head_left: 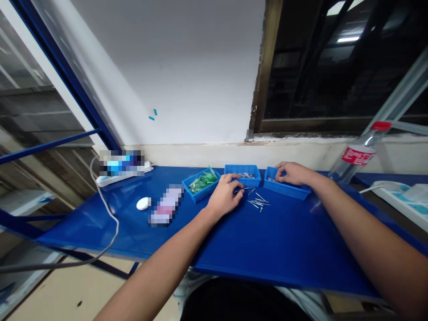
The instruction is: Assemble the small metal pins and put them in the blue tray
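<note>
My left hand is over the table, just in front of the middle blue bin. Its fingers are curled, and a thin metal rod sticks out between the thumb and forefinger. Small metal pieces lie in that bin. To the right, my right hand reaches into another blue bin with its fingertips pinched together. Small pieces show beside those fingertips, but what they grip is hidden. Several loose thin metal rods lie in a scattered pile on the table between my hands.
A blue bin of green plastic pieces stands left of my left hand. Further left are a blurred-out flat object, a white oval object and a cable. A red-capped bottle and power strip are at right.
</note>
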A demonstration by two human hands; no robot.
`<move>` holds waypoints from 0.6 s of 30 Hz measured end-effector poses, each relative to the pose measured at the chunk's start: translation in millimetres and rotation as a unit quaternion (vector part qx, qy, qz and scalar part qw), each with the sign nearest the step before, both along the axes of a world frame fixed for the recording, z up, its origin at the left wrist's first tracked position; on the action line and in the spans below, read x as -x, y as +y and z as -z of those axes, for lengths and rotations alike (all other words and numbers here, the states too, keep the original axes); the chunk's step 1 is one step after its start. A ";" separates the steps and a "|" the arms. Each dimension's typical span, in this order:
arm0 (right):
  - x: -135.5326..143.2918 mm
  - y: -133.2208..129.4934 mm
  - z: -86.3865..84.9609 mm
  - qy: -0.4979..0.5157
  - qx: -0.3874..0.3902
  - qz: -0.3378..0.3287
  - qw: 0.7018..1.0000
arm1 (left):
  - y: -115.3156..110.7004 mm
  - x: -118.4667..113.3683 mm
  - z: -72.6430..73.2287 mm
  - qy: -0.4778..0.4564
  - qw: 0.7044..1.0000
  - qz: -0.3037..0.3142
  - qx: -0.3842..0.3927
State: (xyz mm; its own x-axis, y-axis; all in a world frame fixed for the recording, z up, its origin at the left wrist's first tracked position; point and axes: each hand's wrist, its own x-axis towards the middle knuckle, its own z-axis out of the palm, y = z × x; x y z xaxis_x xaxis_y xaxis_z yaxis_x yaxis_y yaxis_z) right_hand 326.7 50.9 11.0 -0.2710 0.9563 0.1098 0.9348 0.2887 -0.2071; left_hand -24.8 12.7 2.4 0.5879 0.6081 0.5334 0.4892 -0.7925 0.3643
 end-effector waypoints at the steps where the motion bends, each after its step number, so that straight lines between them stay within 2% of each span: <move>1: 0.9 2.1 -1.5 -0.003 0.009 -0.005 1.000 | -0.1 0.1 0.0 0.001 1.000 0.000 0.001; 5: 6.9 7.8 -8.4 -0.011 0.037 -0.008 0.999 | -0.2 0.9 0.6 0.004 1.000 -0.002 -0.001; 12: 31.5 12.8 -15.6 -0.057 0.076 0.033 0.995 | -0.8 1.4 0.1 0.011 1.000 -0.004 -0.004; 18: 42.0 14.9 -24.2 -0.083 0.098 0.015 0.992 | -1.6 1.4 -1.8 0.011 1.000 -0.005 -0.003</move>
State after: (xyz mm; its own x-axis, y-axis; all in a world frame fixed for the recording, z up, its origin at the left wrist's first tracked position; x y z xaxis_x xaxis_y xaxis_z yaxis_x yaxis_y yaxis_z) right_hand 284.7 65.8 35.2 -0.2405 0.9628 -0.1234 0.9683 0.2291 -0.0998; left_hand -26.2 11.1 4.1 0.5929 0.6114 0.5241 0.5048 -0.7892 0.3497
